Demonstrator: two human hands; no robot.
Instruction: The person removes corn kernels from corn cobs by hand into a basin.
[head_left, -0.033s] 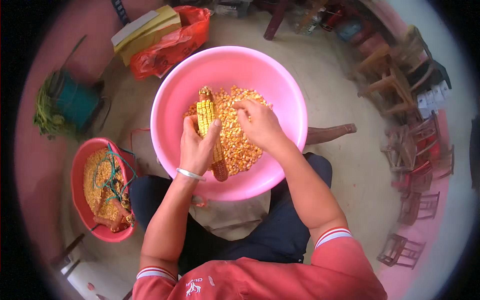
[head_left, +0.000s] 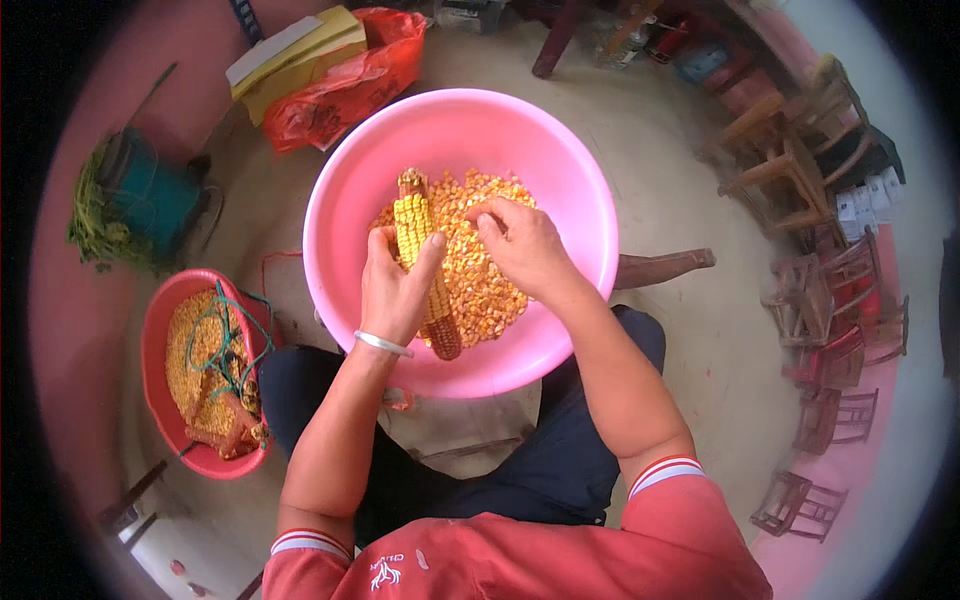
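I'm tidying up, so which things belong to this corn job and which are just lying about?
Job: corn cob in the left hand; loose kernels; pink basin; probably red tub.
Lying about, seemingly: red plastic bag; teal bucket; wooden chairs.

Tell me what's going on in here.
A person has a partly bare corn cob in the left grip, slanted over a pink basin with loose kernels in it. The right grip hovers above the kernels, fingers curled; whether it pinches anything is unclear. A red tub with more kernels stands to the left.
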